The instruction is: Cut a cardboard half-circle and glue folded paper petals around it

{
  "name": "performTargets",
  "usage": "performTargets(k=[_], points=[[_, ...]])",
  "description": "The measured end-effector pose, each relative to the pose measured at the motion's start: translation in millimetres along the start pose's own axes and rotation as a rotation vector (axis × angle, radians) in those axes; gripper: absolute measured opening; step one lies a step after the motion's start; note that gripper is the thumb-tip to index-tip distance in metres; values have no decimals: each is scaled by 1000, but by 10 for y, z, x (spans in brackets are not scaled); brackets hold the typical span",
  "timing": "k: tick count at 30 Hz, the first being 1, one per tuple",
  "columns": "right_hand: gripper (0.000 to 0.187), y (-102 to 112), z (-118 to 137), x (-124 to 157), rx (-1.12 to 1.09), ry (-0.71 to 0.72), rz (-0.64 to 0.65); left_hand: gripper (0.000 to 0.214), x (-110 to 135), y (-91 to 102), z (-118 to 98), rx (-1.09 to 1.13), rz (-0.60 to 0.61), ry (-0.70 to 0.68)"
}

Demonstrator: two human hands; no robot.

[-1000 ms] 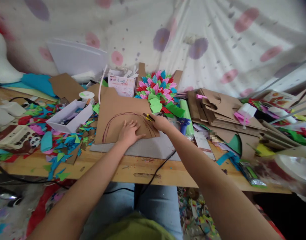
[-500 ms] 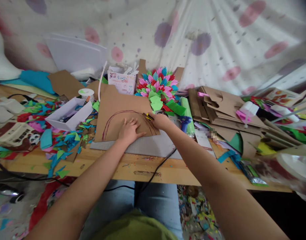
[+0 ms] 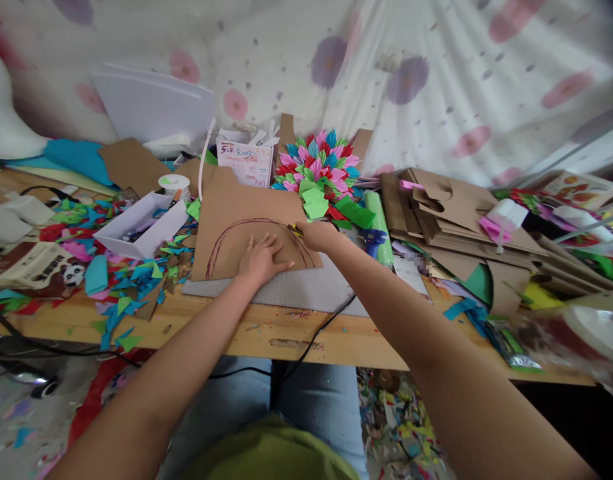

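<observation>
A sheet of brown cardboard (image 3: 226, 200) lies on a grey board (image 3: 286, 293) at the table's front. Dark curved lines form an arch on the cardboard. My left hand (image 3: 261, 259) presses flat on the sheet inside the arch, fingers spread and thumb pointing right. At the arch's right side, my right hand (image 3: 319, 237) is closed round a yellow and black utility knife (image 3: 296, 231). Its tip meets the cardboard near the drawn line; the blade itself is too small to make out.
Left stands a white open box (image 3: 141, 230) with pens among colourful paper scraps. Behind the cardboard is a bright paper flower piece (image 3: 323, 160). A blue glue gun (image 3: 373, 241) and stacked brown cardboard pieces (image 3: 466, 207) lie right. A black cable (image 3: 326, 327) crosses the table edge.
The camera view has shifted slightly. My right hand, with the utility knife, has moved very little along the arch's right side. My left hand stays on the cardboard.
</observation>
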State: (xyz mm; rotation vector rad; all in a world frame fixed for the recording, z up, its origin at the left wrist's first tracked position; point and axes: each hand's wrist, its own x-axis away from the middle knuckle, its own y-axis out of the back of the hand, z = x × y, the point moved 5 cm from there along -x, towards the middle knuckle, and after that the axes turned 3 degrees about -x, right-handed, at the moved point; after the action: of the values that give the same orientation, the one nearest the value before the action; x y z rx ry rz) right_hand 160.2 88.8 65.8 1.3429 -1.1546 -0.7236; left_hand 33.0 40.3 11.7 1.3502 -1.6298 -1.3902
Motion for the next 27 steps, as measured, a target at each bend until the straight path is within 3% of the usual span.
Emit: performTargets(k=[14,27], points=[[39,80,13,110,-15,13,142,64,1,6,-18,1,10,14],[38,66,-16,299,-9,27,154,64,-8,-23,-3,2,4,11]])
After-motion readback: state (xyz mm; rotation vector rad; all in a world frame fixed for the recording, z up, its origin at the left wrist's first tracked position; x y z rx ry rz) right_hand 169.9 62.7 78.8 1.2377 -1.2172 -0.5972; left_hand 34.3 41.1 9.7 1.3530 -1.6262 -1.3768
